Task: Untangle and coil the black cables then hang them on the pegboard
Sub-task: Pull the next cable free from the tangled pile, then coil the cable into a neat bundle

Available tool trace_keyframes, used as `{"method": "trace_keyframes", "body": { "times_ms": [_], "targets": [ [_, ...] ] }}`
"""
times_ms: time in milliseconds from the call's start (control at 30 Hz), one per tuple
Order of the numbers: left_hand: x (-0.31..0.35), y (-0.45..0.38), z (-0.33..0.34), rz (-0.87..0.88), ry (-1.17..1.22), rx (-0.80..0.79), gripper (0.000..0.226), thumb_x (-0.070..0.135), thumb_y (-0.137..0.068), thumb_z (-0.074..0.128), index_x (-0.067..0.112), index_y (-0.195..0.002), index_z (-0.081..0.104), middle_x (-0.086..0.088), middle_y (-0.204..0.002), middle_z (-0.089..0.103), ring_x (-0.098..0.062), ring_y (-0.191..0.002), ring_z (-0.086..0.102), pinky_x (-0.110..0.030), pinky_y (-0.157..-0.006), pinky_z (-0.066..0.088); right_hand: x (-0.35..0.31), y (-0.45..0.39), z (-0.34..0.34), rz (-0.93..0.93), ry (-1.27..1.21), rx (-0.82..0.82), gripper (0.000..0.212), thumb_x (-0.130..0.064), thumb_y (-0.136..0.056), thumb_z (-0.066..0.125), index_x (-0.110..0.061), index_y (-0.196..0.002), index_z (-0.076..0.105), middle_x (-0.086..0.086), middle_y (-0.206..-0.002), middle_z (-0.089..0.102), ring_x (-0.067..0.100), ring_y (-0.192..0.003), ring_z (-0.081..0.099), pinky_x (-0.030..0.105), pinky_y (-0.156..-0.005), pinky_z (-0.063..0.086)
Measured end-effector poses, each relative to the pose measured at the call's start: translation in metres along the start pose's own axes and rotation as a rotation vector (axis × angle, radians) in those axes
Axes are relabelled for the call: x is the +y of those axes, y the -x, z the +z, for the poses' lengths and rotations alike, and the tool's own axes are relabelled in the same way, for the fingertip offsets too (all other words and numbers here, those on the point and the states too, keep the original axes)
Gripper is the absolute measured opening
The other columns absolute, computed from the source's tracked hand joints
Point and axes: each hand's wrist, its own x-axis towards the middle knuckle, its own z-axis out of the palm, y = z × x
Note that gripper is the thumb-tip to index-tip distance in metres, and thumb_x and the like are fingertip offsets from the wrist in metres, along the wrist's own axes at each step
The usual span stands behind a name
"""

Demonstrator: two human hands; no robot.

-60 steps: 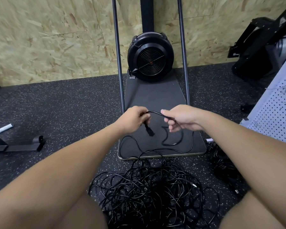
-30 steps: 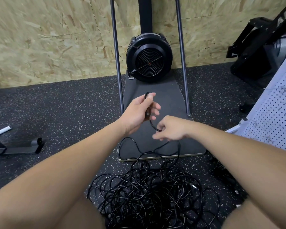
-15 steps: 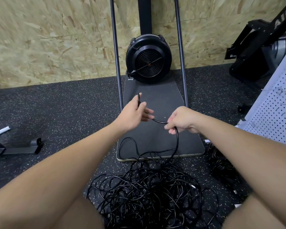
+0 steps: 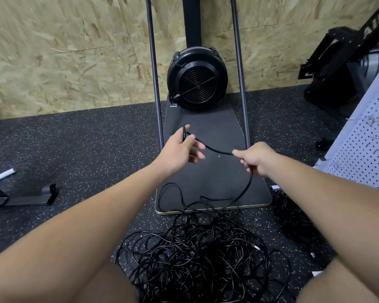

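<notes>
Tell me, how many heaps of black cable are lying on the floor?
2: a big tangled pile on the floor between the person's arms, and a smaller bundle at right beside the pegboard, partly hidden by the right forearm.

The cable (image 4: 217, 150) vanishes inside the right hand (image 4: 255, 157) behind its curled fingers; below them, it sinks into the tangled pile (image 4: 197, 263), untraceable, whose near side the bottom edge cuts off.

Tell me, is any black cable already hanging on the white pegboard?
No, the pegboard at the right carries no cable; one black cable runs between the left hand and right hand.
</notes>
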Motion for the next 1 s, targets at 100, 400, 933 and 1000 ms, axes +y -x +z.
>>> {"method": "trace_keyframes", "body": {
  "times_ms": [100,400,933,1000],
  "targets": [
    [-0.002,-0.001,0.003,0.02,0.001,-0.023,0.047,0.014,-0.119,0.044,0.017,-0.164,0.033,-0.011,-0.093,0.076,-0.027,-0.08,0.075,-0.034,-0.069,0.062,0.0,0.003,0.003,-0.169,0.339,-0.02,0.042,-0.042,-0.097,0.081,-0.01,-0.071,0.076,0.001,-0.054,0.065,0.02,-0.053,0.053,0.033,-0.058,0.046],
    [-0.006,0.007,-0.002,-0.014,-0.275,-0.169,0.033,0.016,-0.119,0.043,0.001,-0.146,0.054,-0.011,-0.098,0.08,-0.021,-0.09,0.079,-0.036,-0.086,0.063,-0.036,0.065,0.035,-0.599,0.493,-0.542,0.052,-0.046,-0.114,0.048,-0.018,-0.073,0.063,-0.003,-0.068,0.065,0.014,-0.06,0.046,0.03,-0.063,0.04],
    [0.029,0.02,0.002,-0.151,0.106,-0.318,0.039,0.043,-0.115,0.053,0.019,-0.084,0.053,0.002,-0.063,0.033,-0.015,-0.054,0.026,-0.028,-0.056,0.027,-0.014,0.032,0.004,-0.64,0.258,-0.384,0.028,-0.013,-0.083,0.096,-0.012,-0.103,0.078,0.002,-0.096,0.081,0.011,-0.086,0.075,0.033,-0.085,0.058],
    [0.038,0.021,0.003,-0.142,0.184,-0.29,0.04,0.047,-0.115,0.049,0.021,-0.085,0.052,0.005,-0.059,0.03,-0.014,-0.052,0.023,-0.03,-0.057,0.023,-0.001,0.022,0.006,-0.554,0.306,-0.335,0.029,-0.013,-0.082,0.097,-0.014,-0.104,0.077,0.002,-0.098,0.081,0.017,-0.089,0.077,0.038,-0.09,0.062]
  ]
}}
